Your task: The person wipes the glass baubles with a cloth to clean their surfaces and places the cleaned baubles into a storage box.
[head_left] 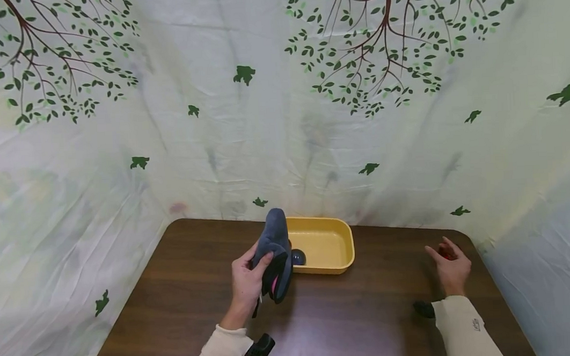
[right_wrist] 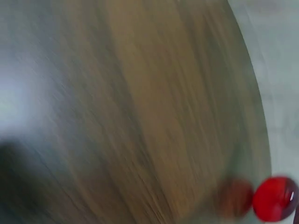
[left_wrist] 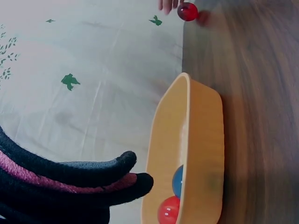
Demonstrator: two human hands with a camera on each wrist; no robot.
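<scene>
My left hand (head_left: 247,287) grips a soft blue-grey and black fabric item (head_left: 274,235) near the tray's left end. In the left wrist view, two rounded black edges of the fabric item (left_wrist: 107,182) have pink between them. At the far right of the table, my right hand (head_left: 451,271) reaches over a red ball (head_left: 446,252), with thumb and index finger spread around it. The red ball (right_wrist: 275,198) appears in the right wrist view's lower corner, its reflection beside it. Fingertips of the right hand (left_wrist: 168,4) show close by the ball in the left wrist view.
A yellow tray (head_left: 344,245) stands at the back of the brown table (head_left: 175,307). Inside it are a blue ball (head_left: 298,257) and a red ball (left_wrist: 169,210). A printed cloth (head_left: 293,145) hangs behind the table and along its sides.
</scene>
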